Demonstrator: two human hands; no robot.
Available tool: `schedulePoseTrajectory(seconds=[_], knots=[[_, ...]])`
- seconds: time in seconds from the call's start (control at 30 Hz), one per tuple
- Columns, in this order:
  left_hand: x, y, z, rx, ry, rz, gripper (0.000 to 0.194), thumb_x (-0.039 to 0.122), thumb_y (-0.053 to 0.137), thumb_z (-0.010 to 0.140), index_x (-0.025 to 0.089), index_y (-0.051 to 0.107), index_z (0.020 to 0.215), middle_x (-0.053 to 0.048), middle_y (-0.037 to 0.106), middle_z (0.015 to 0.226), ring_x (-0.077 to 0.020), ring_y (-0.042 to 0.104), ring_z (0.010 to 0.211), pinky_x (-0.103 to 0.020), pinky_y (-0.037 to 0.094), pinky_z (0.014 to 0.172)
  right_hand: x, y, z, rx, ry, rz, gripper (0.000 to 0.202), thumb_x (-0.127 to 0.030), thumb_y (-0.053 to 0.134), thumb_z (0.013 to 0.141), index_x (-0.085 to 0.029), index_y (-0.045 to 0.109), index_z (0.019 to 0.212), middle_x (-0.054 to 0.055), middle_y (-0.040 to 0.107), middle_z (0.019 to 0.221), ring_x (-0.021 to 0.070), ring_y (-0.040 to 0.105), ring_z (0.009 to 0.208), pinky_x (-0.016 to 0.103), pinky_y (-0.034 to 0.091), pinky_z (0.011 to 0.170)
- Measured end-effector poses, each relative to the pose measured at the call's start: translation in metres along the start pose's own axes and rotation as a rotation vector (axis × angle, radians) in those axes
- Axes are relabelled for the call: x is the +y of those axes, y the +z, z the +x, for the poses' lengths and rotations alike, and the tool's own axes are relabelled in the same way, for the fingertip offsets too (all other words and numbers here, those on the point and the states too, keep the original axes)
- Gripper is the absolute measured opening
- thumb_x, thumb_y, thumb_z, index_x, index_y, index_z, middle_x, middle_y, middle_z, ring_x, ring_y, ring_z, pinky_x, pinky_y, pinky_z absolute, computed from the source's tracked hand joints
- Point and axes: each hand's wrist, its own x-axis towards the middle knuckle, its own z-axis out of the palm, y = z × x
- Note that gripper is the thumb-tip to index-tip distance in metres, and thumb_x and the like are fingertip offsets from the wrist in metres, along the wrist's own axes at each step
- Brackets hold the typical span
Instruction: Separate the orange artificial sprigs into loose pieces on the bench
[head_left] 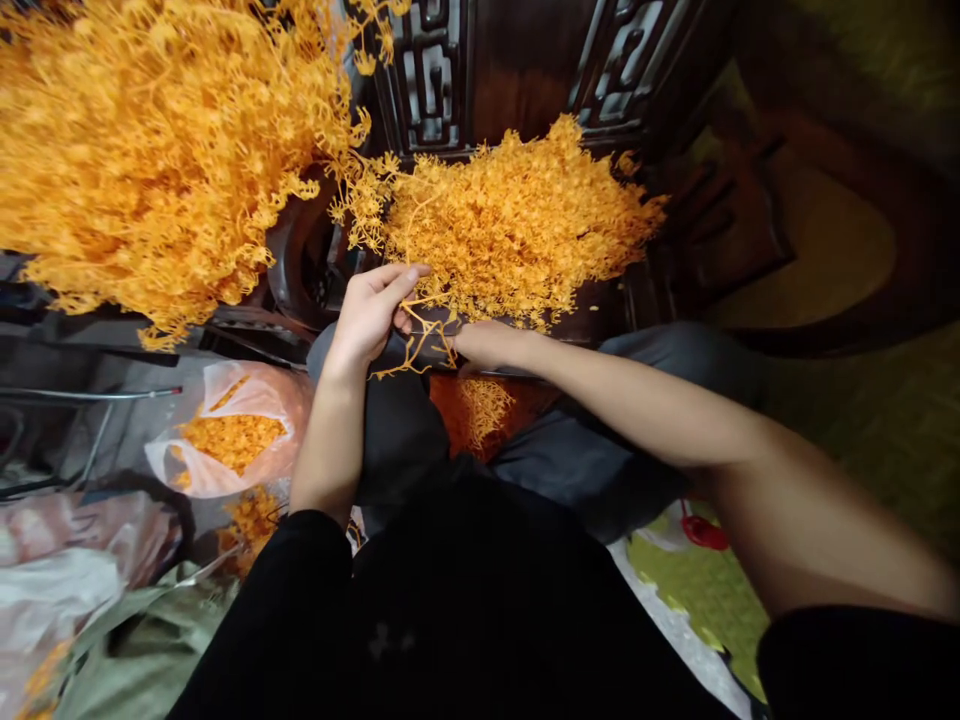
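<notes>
My left hand (379, 308) is closed in a pinch on an orange branched sprig (426, 335), whose thin forked stems spread out below the fingers. My right hand (484, 345) reaches in from the right and meets the sprig's right side, its fingers curled down and partly hidden. Just beyond both hands lies a large heap of orange sprigs (517, 220) with frilly, curled tips. It rests on a dark wooden seat (592, 318). Between my knees, more thin orange stems sit in a reddish-orange container (457, 415).
A bigger orange pile (150, 150) fills the upper left. Below it stands a pinkish plastic bag (289, 400) holding small orange pieces. Carved dark wood (517, 70) rises behind the heap. Crumpled bags (67, 560) lie at lower left, and a red object (703, 530) at lower right.
</notes>
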Motion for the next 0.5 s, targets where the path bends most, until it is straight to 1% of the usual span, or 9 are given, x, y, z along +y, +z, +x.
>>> schedulePoseTrajectory(seconds=[0.07,0.13,0.2,0.27,0.3,0.37,0.43,0.47,0.5], knots=[[-0.004,0.0,-0.001,-0.004,0.028,0.039,0.034,0.048,0.076,0.087,0.016,0.079,0.1,0.006,0.051,0.058,-0.0047,0.04,0.04,-0.022,0.04,0.042,-0.001,0.006,0.001,-0.028,0.03,-0.031,0.025,-0.02,0.076,0.08,-0.016,0.077,0.105,0.012,0.074,0.105,0.0236,0.067,0.092,0.032,0.048,0.078],[-0.006,-0.001,-0.001,-0.024,0.042,0.113,0.035,0.049,0.073,0.089,0.016,0.079,0.101,0.004,0.056,0.06,-0.0053,0.043,0.041,-0.022,0.04,0.044,-0.002,0.009,-0.003,-0.116,0.039,-0.001,0.018,-0.015,0.074,0.081,-0.014,0.077,0.098,0.011,0.075,0.095,0.0196,0.066,0.079,0.029,0.047,0.071],[-0.007,-0.002,-0.001,-0.095,0.039,0.226,0.036,0.046,0.07,0.091,0.016,0.078,0.109,0.003,0.061,0.061,-0.0064,0.047,0.042,-0.022,0.04,0.046,-0.001,0.007,-0.01,-0.261,0.008,0.087,0.023,-0.01,0.075,0.077,-0.015,0.078,0.099,0.006,0.075,0.088,0.0156,0.064,0.072,0.027,0.047,0.068],[-0.009,-0.002,-0.002,-0.242,0.042,0.389,0.035,0.039,0.067,0.093,0.015,0.077,0.116,0.001,0.067,0.066,-0.0077,0.052,0.046,-0.022,0.042,0.051,0.007,-0.001,-0.021,-0.351,0.037,0.179,0.03,-0.007,0.08,0.069,-0.017,0.08,0.098,0.001,0.074,0.082,0.0137,0.062,0.07,0.026,0.049,0.071],[-0.01,0.001,-0.003,-0.346,0.058,0.482,0.034,0.035,0.065,0.093,0.015,0.077,0.117,0.0,0.071,0.071,-0.0089,0.056,0.05,-0.023,0.045,0.055,0.014,-0.008,-0.027,-0.333,0.095,0.188,0.031,-0.006,0.083,0.066,-0.018,0.08,0.094,0.0,0.073,0.078,0.0139,0.062,0.07,0.027,0.049,0.073],[-0.019,0.015,-0.007,-0.596,0.112,0.668,0.028,0.026,0.064,0.092,0.016,0.079,0.113,-0.004,0.078,0.083,-0.0125,0.067,0.066,-0.025,0.05,0.068,0.036,-0.029,-0.041,-0.19,0.28,0.122,0.027,-0.006,0.087,0.062,-0.019,0.08,0.085,-0.001,0.07,0.071,0.0155,0.062,0.071,0.031,0.05,0.078],[-0.035,0.041,-0.015,-0.846,0.138,0.836,0.024,0.016,0.065,0.088,0.017,0.081,0.106,-0.007,0.08,0.095,-0.0169,0.072,0.086,-0.029,0.053,0.084,0.062,-0.054,-0.058,0.004,0.458,-0.008,0.024,-0.007,0.088,0.062,-0.019,0.08,0.082,0.001,0.068,0.072,0.018,0.063,0.076,0.036,0.049,0.083],[-0.047,0.058,-0.021,-0.933,0.103,0.917,0.024,0.013,0.066,0.087,0.017,0.082,0.104,-0.008,0.081,0.097,-0.0188,0.073,0.092,-0.031,0.053,0.089,0.074,-0.066,-0.066,0.103,0.526,-0.042,0.026,-0.009,0.09,0.063,-0.019,0.08,0.084,0.003,0.068,0.074,0.0193,0.063,0.08,0.037,0.048,0.086],[-0.059,0.077,-0.027,-0.982,0.029,0.995,0.023,0.009,0.068,0.085,0.015,0.081,0.102,-0.011,0.08,0.1,-0.021,0.073,0.098,-0.032,0.053,0.093,0.084,-0.076,-0.074,0.193,0.576,-0.054,0.028,-0.013,0.092,0.063,-0.018,0.08,0.088,0.004,0.068,0.076,0.0207,0.064,0.083,0.039,0.047,0.088]])
